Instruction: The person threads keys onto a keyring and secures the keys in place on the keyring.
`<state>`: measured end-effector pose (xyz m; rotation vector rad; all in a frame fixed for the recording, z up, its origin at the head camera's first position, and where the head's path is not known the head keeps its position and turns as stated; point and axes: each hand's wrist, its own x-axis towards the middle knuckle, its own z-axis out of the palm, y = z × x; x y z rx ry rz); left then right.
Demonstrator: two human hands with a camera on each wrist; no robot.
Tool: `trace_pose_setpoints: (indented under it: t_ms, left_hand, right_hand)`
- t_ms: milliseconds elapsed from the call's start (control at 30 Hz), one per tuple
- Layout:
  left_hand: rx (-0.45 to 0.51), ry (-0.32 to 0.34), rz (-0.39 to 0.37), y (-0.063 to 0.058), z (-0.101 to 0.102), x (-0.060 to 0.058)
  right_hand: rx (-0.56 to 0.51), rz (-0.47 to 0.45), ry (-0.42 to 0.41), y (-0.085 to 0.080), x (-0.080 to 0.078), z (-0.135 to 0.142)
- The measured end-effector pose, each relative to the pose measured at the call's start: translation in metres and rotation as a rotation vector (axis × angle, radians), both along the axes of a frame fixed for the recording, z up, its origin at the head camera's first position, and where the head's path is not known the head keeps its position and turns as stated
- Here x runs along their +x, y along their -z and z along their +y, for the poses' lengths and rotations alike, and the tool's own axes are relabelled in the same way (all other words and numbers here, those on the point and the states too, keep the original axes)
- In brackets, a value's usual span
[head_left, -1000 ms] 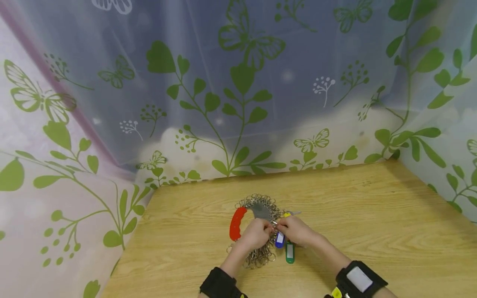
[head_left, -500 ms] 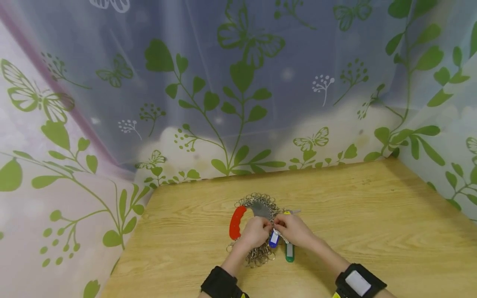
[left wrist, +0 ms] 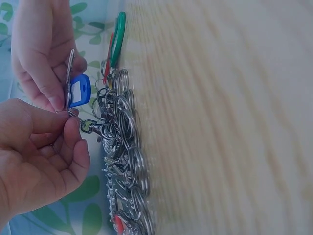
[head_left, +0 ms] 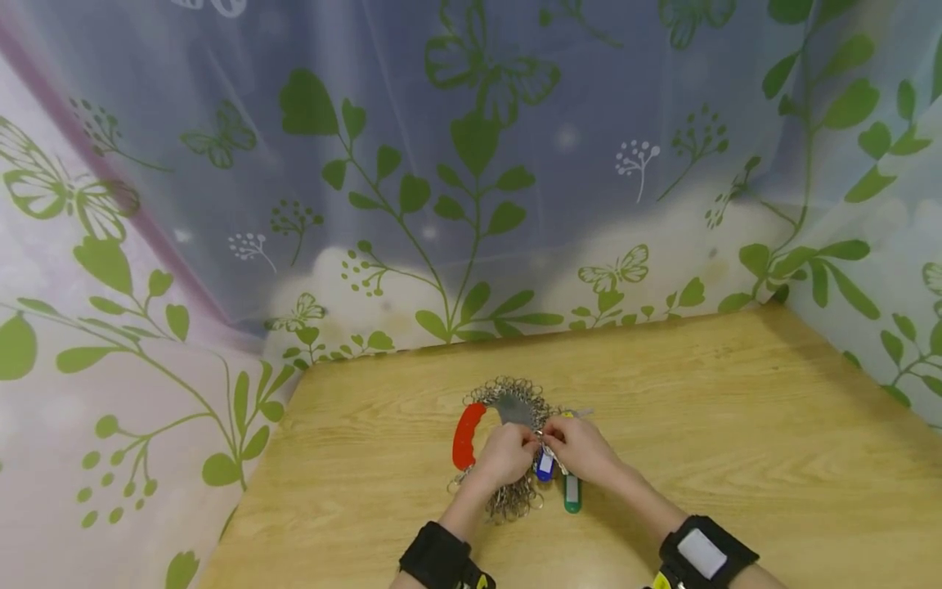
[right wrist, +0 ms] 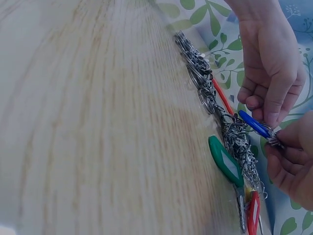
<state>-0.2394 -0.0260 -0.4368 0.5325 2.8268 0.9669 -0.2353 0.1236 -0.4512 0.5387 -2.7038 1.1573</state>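
Observation:
My left hand (head_left: 508, 452) pinches a small metal split ring (left wrist: 73, 113) between thumb and fingertips. Close against it, my right hand (head_left: 581, 448) pinches a key (left wrist: 70, 76) whose ring carries a blue key tag (head_left: 545, 467). In the left wrist view, a metal clasp (left wrist: 93, 127) links this ring to a mass of key rings and clasps (head_left: 515, 499). A red, finger-grooved handle (head_left: 467, 438) and a grey flat piece (head_left: 513, 409) lie among the rings. My fingers partly hide where key and ring meet.
A green key tag (head_left: 571, 492) with a key lies below my right hand. A red tag (right wrist: 253, 213) is near it, and a yellow tag shows partly behind that hand. Patterned curtain (head_left: 471, 204) borders the wooden table (head_left: 699, 393) at the back and sides.
The blue tag has swung left from beneath my right hand, then risen slightly. Both hands have stayed close together in nearly the same place. The head view has tilted slightly.

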Motion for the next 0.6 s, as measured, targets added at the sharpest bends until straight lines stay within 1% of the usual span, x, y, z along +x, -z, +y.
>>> trace_pose_setpoints:
  t_ms: [233,400,600]
  left_hand:
    - [-0.003,0.014,0.039,0.0037,-0.0017,0.0028]
    - [0.012,0.026,0.024,0.0019,-0.0021,0.0017]
    - [0.003,0.023,0.014,-0.0009,-0.0014,0.0019]
  right_hand:
    - [0.008,-0.004,-0.024,0.0018,0.0045,-0.0005]
    - [0.002,-0.012,-0.055,0.0028,0.0039,0.0004]
    - [0.031,0.019,-0.092,0.0039,0.001,0.0015]
